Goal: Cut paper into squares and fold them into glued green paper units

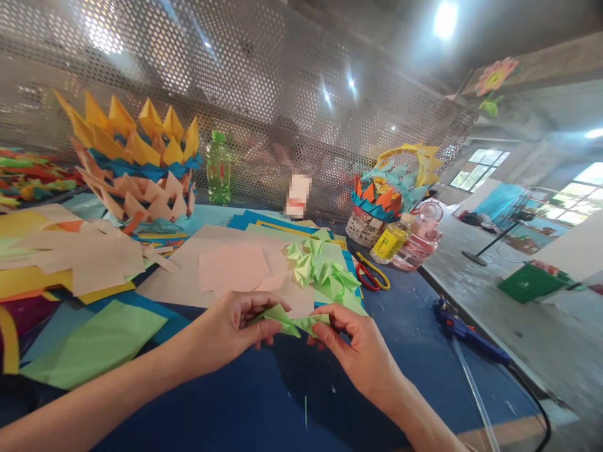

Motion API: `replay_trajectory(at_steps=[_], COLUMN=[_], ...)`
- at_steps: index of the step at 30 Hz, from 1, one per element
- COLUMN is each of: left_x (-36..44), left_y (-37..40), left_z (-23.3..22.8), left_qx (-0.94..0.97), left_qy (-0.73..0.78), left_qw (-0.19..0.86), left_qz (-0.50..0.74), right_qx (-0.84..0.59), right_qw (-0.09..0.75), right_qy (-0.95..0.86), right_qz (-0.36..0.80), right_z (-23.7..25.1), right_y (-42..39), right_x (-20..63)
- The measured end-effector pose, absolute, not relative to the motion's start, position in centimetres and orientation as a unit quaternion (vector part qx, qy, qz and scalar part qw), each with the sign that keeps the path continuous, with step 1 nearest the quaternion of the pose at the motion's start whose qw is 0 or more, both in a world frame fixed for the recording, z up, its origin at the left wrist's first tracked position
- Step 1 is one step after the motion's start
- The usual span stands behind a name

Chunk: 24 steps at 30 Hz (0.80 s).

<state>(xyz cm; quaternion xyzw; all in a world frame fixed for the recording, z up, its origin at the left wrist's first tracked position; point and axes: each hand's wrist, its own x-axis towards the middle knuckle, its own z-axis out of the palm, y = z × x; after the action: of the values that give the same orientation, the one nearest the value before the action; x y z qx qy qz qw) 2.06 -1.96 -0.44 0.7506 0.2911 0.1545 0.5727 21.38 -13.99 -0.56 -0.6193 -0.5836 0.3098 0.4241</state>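
Green folded paper (284,319) sits pinched in both half-curled hands (351,333), drawn close together.

Saw light-green folded paper (284,319) pinched in left fingers (270,328), creased, sharp tip slanting down rightward; saw another light-green fold (308,322) in right fingers (332,339), partly hidden, close beside. Hung above table (226,402). Could not tell whether joined.

Our left hand (238,323) and right hand (351,333) pinch folded green paper (286,322).
We hold it nearer us than the pink sheets (230,267).
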Motion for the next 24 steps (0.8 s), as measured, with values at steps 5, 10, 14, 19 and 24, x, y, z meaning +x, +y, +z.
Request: replay_trajectory(at_steps=[5, 10, 14, 19, 24], left_x=[2.13, 2.21, 2.22, 2.27, 2.23], left_y=[-1.84, -2.11, -2.35, -2.34, -2.28], left_z=[-0.77, -0.36, -0.19, -0.17, -0.45], left_qx=[0.753, 0.754, 0.763, 0.759, 0.756], left_qy=[0.28, 0.277, 0.269, 0.264, 0.26], left_qw=[0.581, 0.581, 0.573, 0.581, 0.588], left_qz=[0.133, 0.127, 0.13, 0.128, 0.121], right_qx=[-0.617, -0.621, -0.624, -0.636, -0.643], right_qw=[0.409, 0.407, 0.397, 0.377, 0.362], right_qy=[-0.602, -0.613, -0.623, -0.643, -0.652], right_qz=[0.3, 0.271, 0.256, 0.199, 0.175], right_z=[-0.54, -0.6, -0.68, -0.38, -0.38], right_y=[-14.07, -14.06, -14.16, -14.26, -14.19], right_x=[21.15, 21.18, 21.2, 21.03, 21.03])
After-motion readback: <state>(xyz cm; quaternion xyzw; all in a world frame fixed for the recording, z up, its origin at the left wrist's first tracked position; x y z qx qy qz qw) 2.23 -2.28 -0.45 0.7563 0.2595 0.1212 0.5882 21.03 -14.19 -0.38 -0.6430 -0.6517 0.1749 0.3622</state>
